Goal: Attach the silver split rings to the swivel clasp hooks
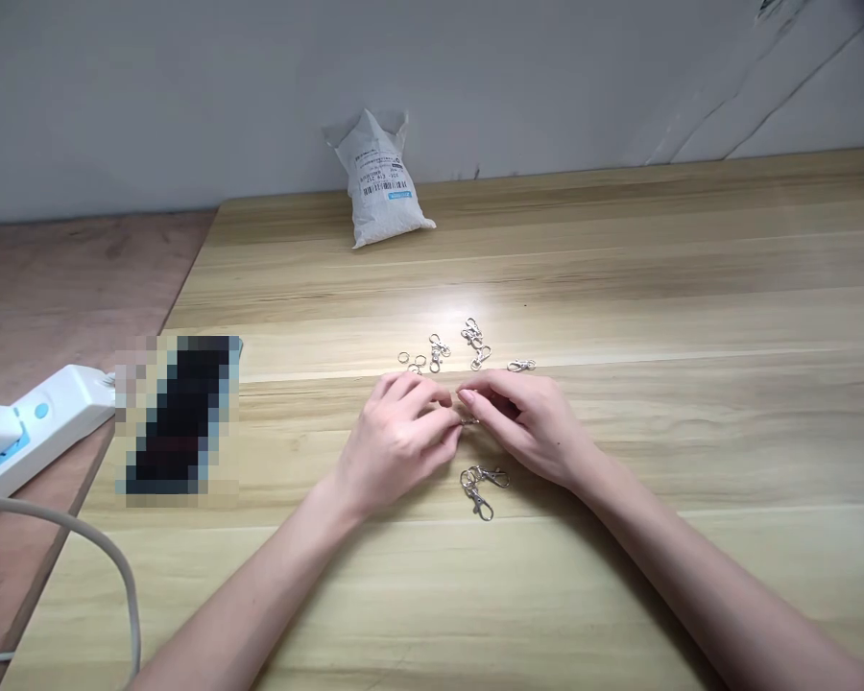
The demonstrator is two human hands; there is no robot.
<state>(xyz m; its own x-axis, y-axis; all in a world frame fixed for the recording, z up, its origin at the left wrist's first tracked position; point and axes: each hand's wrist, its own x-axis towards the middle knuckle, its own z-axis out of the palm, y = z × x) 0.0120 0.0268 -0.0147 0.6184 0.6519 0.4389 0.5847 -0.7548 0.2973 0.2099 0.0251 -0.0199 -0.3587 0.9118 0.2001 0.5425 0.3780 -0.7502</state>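
Note:
My left hand (403, 432) is closed, thumb and index finger pinched at a small silver metal piece (469, 420) that may be a ring or part of a clasp. Facing it, my right hand (529, 417) has its fingertips bent together at the same spot; what they grip is mostly hidden. Just below the hands lie two lobster clasps (482, 489) with rings, close together. Beyond my left fingers are several loose small rings (419, 361). Further lobster clasps (475, 333) sit in small clusters past my fingertips, and a single clasp (521, 366) lies above my right hand.
A white plastic parcel bag (385, 192) with a printed label stands at the table's back edge by the wall. To the left are a blurred dark phone-like object (180, 413), a white power strip (58, 413) and a grey cable (115, 557) curving over the wooden table (727, 384).

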